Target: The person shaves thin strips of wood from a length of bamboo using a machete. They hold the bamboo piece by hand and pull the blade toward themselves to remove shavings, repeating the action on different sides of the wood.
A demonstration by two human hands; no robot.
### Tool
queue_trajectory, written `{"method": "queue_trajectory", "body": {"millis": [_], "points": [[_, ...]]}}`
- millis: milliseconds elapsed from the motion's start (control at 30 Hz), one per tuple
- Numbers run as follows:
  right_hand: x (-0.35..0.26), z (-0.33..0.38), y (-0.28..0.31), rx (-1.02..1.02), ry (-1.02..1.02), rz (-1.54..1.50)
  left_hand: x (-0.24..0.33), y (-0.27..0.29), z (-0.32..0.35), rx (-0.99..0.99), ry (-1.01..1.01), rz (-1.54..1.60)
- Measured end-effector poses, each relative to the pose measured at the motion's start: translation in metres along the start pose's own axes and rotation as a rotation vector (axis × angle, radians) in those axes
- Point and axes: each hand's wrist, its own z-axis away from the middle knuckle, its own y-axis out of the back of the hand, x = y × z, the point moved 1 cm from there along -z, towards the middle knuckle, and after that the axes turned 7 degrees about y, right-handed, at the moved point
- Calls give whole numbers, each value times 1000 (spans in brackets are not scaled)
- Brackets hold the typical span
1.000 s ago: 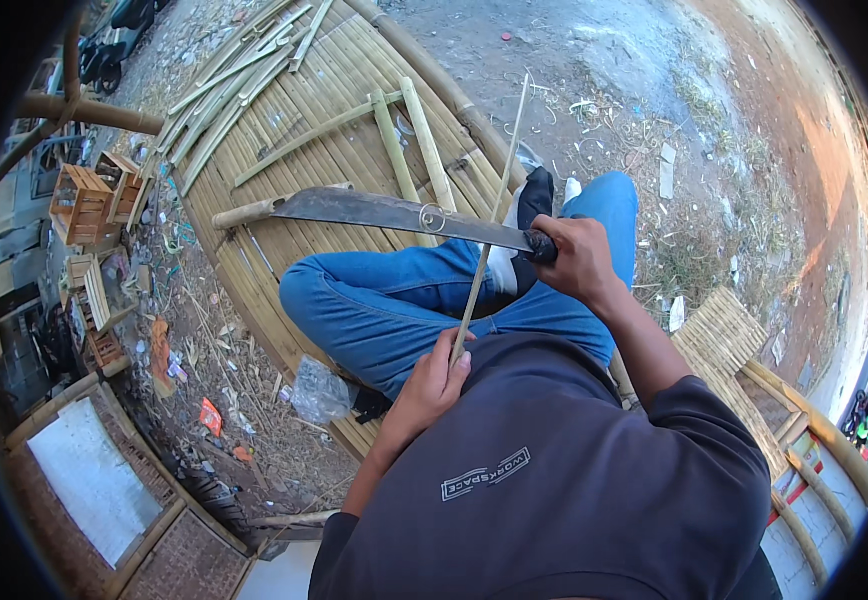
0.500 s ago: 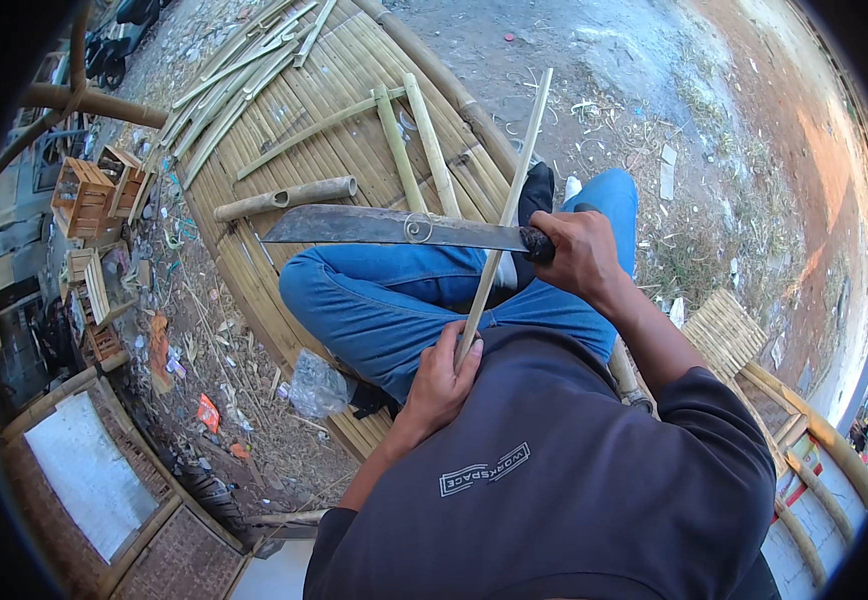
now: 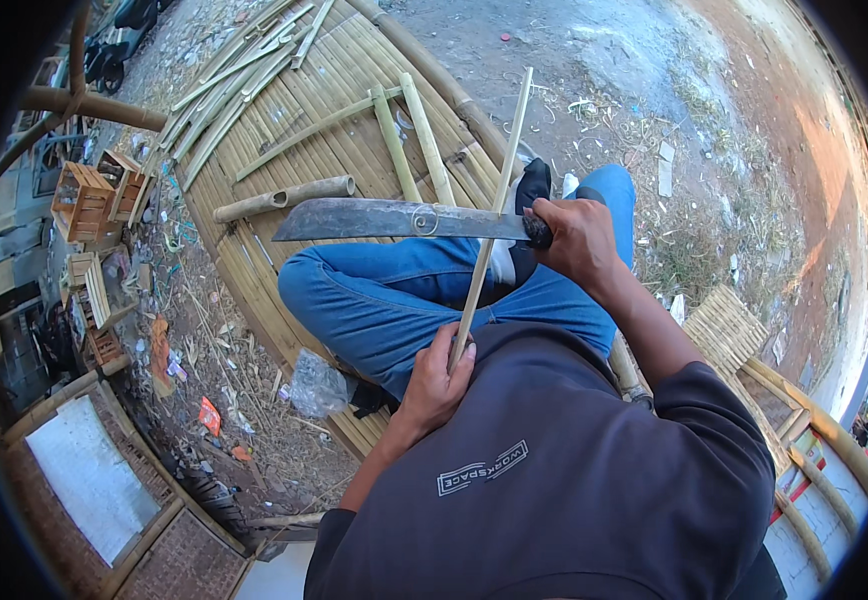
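My right hand (image 3: 579,238) is closed round the dark handle of a machete (image 3: 354,220), whose long blade points left above my crossed legs. A thin curl of shaving clings to the blade. The blade lies across a slim bamboo strip (image 3: 484,262), close to the handle end. My left hand (image 3: 437,383) grips the strip's lower end against my shirt, and the strip slants up and away past my foot. Just beyond the blade, a short hollow bamboo tube (image 3: 284,198) rests on the slatted bamboo platform (image 3: 354,150).
Several split bamboo strips (image 3: 244,85) are heaped at the platform's far left. Two wider bamboo pieces (image 3: 426,138) lie ahead of my legs. A clear plastic bag (image 3: 319,385) sits at my left knee. Wooden crates (image 3: 82,200) stand on the littered ground at left.
The machete and my right hand have shifted slightly right and away. The strip's far end has swung a little to the left. My left hand still grips it near my body.
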Motion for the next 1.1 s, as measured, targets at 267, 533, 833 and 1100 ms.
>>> {"method": "queue_trajectory", "body": {"millis": [267,533,833,1100], "points": [[8,-7,12,52,-1,9,-1,0,1,2,-76,25],[57,-17,36,189,-159,187,-6,3,11,-19,-93,-46],[71,-25,53,270,-155,215,1,4,14,-77,-56,-51],[254,-29,95,453,-822,568,-8,12,39,-151,-5,-50]]}}
